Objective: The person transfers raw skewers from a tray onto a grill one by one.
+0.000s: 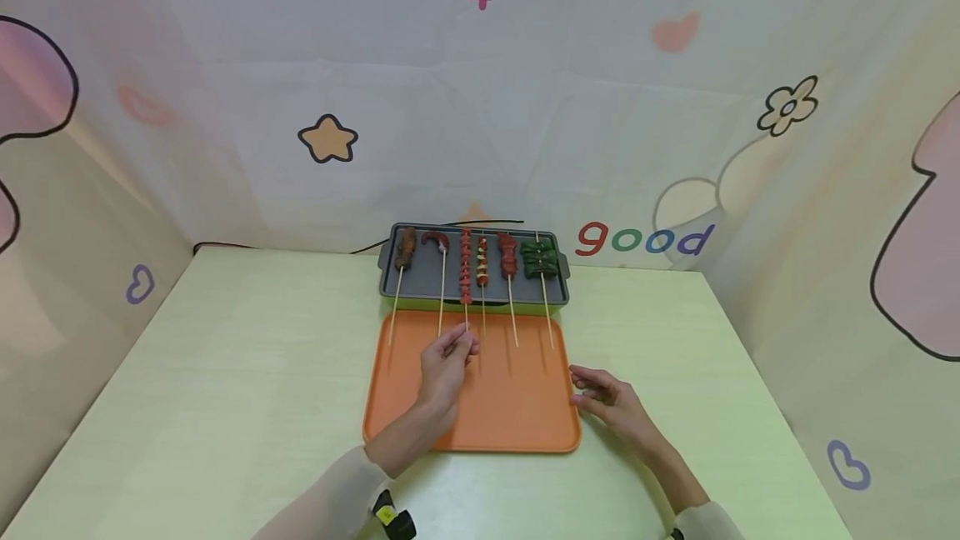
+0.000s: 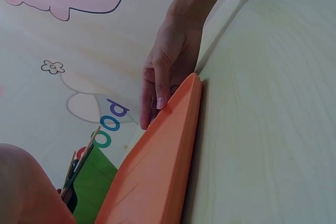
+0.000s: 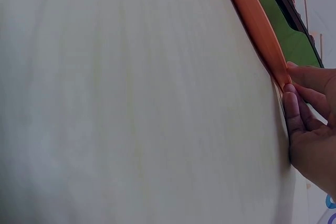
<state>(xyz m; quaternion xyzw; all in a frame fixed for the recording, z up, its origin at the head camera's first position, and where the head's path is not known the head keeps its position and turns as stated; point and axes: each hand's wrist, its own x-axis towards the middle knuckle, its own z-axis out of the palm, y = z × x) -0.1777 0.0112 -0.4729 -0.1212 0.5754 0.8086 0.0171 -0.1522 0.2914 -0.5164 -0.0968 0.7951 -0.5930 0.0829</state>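
My left hand [image 1: 444, 361] pinches the wooden stick of a skewer with small red pieces [image 1: 466, 269], whose top lies over the grill pan. Below that hand lies an orange tray [image 1: 517, 415]. At the tray's right rim is my right hand [image 1: 611, 402], its fingers loosely extended and fingertips touching the edge, also seen in the right wrist view. The dark grill pan [image 1: 427, 286] with a green base holds several other skewers: a brown one [image 1: 406, 250], a curled one [image 1: 435, 240], a mixed one [image 1: 482, 263], a red meat one [image 1: 508, 255] and a green one [image 1: 540, 258]. Their sticks overhang the tray.
A pale wood-grain table [image 1: 247, 373] bears the pan and tray. Behind and at both sides hangs a printed cloth [image 1: 450, 123]. A black cord [image 1: 225, 245] runs along the table's back edge behind the pan.
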